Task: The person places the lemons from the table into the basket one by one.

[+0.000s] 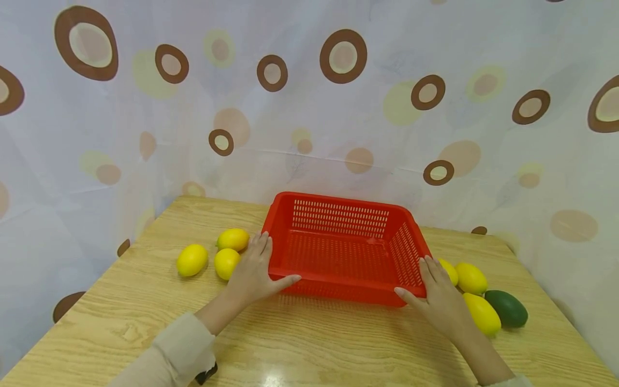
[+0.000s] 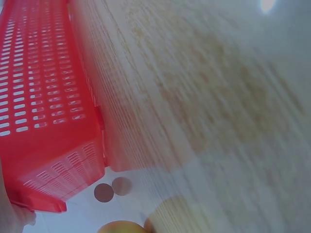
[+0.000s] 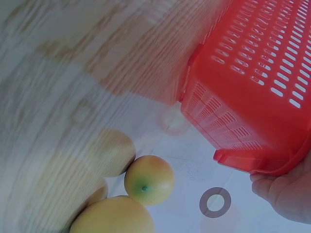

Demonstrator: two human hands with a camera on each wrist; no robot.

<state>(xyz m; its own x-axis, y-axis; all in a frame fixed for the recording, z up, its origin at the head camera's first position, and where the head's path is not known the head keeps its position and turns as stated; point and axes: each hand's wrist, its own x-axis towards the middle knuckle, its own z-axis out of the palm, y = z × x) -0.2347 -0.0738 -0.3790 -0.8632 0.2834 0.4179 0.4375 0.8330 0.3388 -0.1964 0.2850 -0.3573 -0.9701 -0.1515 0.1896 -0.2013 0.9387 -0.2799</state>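
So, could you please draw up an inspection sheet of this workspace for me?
Surface: wood-grain table, with a bright glare spot at the bottom of the head view.
Job's things: red basket, slotted plastic, opening upward.
Clutter: three yellow fruits left of the basket; at least three more lemon-yellow ones and a dark green fruit right of it; small black object by the left sleeve, unclear what.
Grips: left grip and right grip hold the basket's front corners.
Cables: nothing seen.
Surroundings: pale backdrop with brown rings and spots.
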